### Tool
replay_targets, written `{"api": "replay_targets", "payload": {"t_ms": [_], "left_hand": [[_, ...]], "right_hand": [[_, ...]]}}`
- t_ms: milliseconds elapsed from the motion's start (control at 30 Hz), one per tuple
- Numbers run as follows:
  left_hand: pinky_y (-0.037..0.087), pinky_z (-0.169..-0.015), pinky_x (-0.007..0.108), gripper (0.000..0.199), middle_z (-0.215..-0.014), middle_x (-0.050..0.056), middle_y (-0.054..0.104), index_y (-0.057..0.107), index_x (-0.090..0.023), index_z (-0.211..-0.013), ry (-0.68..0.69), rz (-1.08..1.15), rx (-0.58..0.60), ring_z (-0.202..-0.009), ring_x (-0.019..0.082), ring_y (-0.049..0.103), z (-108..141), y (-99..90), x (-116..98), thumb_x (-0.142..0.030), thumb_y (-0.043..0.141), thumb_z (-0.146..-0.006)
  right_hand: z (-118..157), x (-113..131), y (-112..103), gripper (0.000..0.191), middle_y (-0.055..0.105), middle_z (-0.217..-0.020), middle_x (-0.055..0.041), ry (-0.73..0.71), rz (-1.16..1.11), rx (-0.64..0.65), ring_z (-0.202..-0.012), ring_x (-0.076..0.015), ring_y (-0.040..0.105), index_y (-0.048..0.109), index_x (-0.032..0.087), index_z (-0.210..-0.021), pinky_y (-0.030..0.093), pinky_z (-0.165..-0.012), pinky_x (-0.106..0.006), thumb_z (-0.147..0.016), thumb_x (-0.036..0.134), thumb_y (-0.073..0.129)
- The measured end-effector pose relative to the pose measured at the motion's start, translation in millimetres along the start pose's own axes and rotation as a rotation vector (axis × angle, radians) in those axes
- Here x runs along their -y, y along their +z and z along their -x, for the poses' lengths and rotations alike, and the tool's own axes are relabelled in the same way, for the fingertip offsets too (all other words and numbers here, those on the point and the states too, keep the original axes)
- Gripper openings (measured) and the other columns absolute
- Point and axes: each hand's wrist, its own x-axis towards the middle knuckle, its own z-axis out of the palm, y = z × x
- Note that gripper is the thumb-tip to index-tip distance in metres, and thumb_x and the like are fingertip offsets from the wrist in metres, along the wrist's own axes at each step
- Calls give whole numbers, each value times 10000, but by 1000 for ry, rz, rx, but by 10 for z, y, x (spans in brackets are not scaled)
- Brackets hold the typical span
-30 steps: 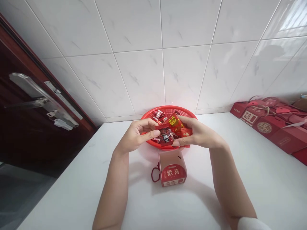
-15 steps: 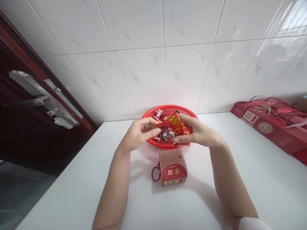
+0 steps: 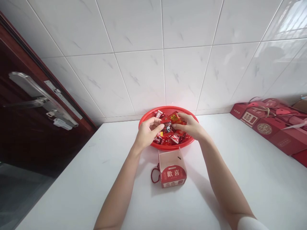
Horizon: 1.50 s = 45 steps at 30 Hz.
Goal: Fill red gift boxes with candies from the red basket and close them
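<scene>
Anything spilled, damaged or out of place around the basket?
Nothing looks spilled or damaged. The visible wrapped sweets are in the red basket or between the left hand and right hand; the small box looks intact. The dark red cord loop lying left of it is slightly untidy.

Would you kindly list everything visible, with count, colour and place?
Perforated plastic basket: one, red, near wall.
Wrapped candies: several, mostly red, in basket.
Small cardboard box: one, red-beige, before basket.
Looped cord: one, dark red, beside box.
Cardboard gift boxes: several, red, right.
Smooth table: one, white, underneath.
Tiled wall: one, white, behind.
Door: one, dark red, left.
Metal handle: one, silver, door.
Keys: count unclear, silver, door lock.
Small wrapped candy: one, dark red, between hands.
Sleeve: one, white, right arm.
Left hand and right hand: one each, bare, at candy.
</scene>
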Motion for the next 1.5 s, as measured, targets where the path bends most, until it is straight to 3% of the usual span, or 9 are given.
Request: {"api": "replay_targets", "payload": {"t_ms": [367, 567, 767, 967, 1067, 1167, 1300, 1400, 1500], "left_hand": [[539, -753, 271, 316, -812, 4, 665, 659, -188, -802, 86, 171, -163, -771, 156, 630, -18, -26, -17, -422, 847, -700], [544, -775, 265, 329, -816, -5, 642, 626, -200, -786, 128, 227, -250, -781, 148, 636, 7, -7, -64, -416, 858, -698], [543, -733, 262, 353, -749, -34, 642, 650, -218, -949, 109, 252, -250, -732, 144, 651, 49, -57, -155, -374, 840, -696], [565, -738, 289, 319, -756, -15, 701, 767, -223, -961, 157, 309, -309, -735, 159, 668, 117, -216, -284, -239, 792, -644], [575, -678, 321, 169, -784, 27, 750, 803, -230, -826, 108, 239, -113, -713, 193, 686, 215, -317, -403, -222, 766, -661], [576, -631, 338, 76, -784, 53, 746, 801, -235, -802, 9, 85, 289, -676, 215, 692, 326, -381, -535, -236, 736, -763], [563, -724, 305, 151, -890, 55, 741, 774, -243, -886, 51, -180, 729, -808, 215, 709, 429, -352, -635, -219, 625, -901], [525, -754, 281, 169, -938, 47, 746, 719, -231, -865, 117, -318, 928, -862, 215, 703, 492, -278, -660, -182, 569, -926], [490, -758, 273, 205, -917, 42, 722, 632, -202, -786, 158, -435, 1031, -845, 203, 678, 567, -227, -690, -146, 513, -943]], "right_hand": [[-6, 40, 81, 338, 708, -939, -45, -13, -253, -79, -924, -234, 697, 717, 214, -1001, 678, -712, -375, -802, 475, 794], [65, 137, 133, 407, 733, -1134, -70, 16, -396, 105, -1054, -249, 716, 708, 223, -1123, 674, -851, -394, -793, 425, 835], [144, 254, 187, 440, 741, -1094, -67, -9, -300, 65, -927, -238, 736, 685, 212, -1113, 680, -675, -339, -748, 378, 866], [277, 392, 45, 418, 740, -1034, -62, -22, -130, 33, -843, -246, 738, 668, 217, -1117, 648, -613, -337, -764, 356, 844], [351, 448, -55, 436, 729, -1073, -58, -81, 11, 0, -931, -259, 718, 658, 235, -1152, 630, -709, -354, -764, 312, 843], [409, 485, -119, 341, 689, -905, -25, -128, 182, 44, -838, -230, 666, 676, 229, -1055, 571, -700, -349, -767, 301, 843], [436, 485, -112, 248, 569, -734, 15, -125, 301, 121, -673, -179, 547, 662, 230, -980, 458, -562, -310, -800, 324, 805], [431, 467, -61, 278, 623, -836, -11, -118, 314, 160, -760, -204, 589, 648, 234, -1062, 491, -612, -317, -826, 333, 758], [424, 460, -13, 290, 661, -924, -31, -87, 365, 257, -850, -228, 625, 633, 226, -1122, 529, -688, -334, -867, 354, 691]]}}
